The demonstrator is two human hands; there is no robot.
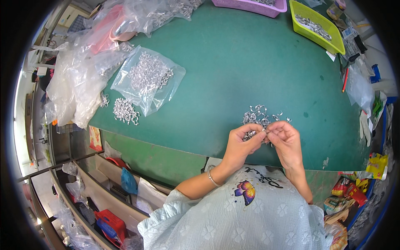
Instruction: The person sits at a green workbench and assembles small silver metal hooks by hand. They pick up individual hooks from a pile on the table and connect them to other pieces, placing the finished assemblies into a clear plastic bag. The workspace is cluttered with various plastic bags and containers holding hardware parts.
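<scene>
My left hand (240,146) and my right hand (287,143) meet at the front of the green table. Their thumbs and forefingers pinch together on a small silvery metal piece (264,130), mostly covered by the fingertips. Just behind and beneath the hands lies a loose pile of small curved silvery metal pieces (256,111). A few of them are scattered to its right. Another small heap of the same pieces (125,111) sits at the left, beside a clear plastic bag (168,87) filled with more.
The green table (233,62) has a yellow-green basket (296,18) of metal pieces and a purple basket (254,7) at its far side. Large clear bags (79,83) crowd the left end. A red pencil-like stick (345,80) lies near the right edge. Open drawers (100,196) stand at lower left.
</scene>
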